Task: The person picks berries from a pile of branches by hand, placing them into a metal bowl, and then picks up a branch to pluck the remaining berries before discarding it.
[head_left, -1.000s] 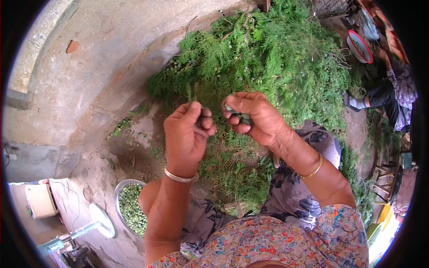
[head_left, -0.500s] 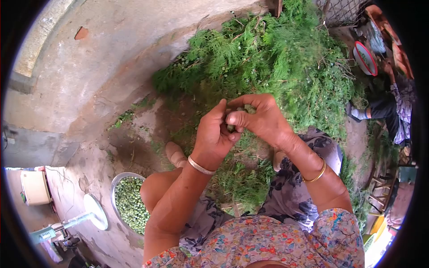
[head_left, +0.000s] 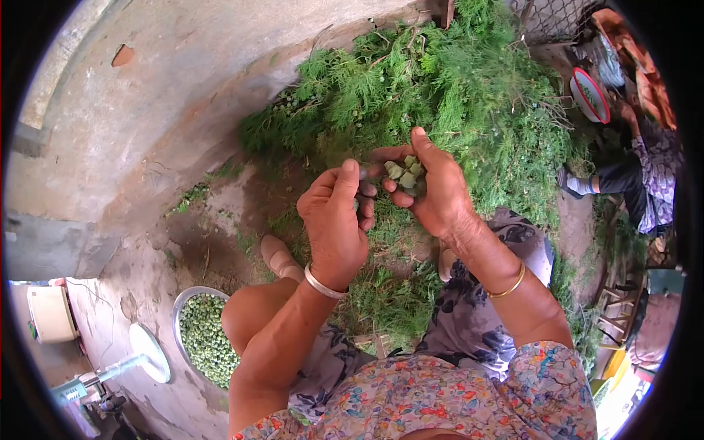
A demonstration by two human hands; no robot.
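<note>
Your metal bowl (head_left: 180,308) looks dull and smooth — the ground (head_left: 147,132) rough, matt concrete; your bangles (head_left: 323,284) shine like polished metal, your dress (head_left: 440,403) soft printed cloth.

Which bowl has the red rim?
The far bowl at upper right beside the other person. The metal bowl by the person's left knee has a plain rim, full of green seeds.

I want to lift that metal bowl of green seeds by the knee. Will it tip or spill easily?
The metal bowl looks wide and shallow, so it probably sits stable on the ground. The green seeds are small, round and loose, heaped near the rim, so tilting would likely send them rolling out. It may feel fairly heavy.
</note>
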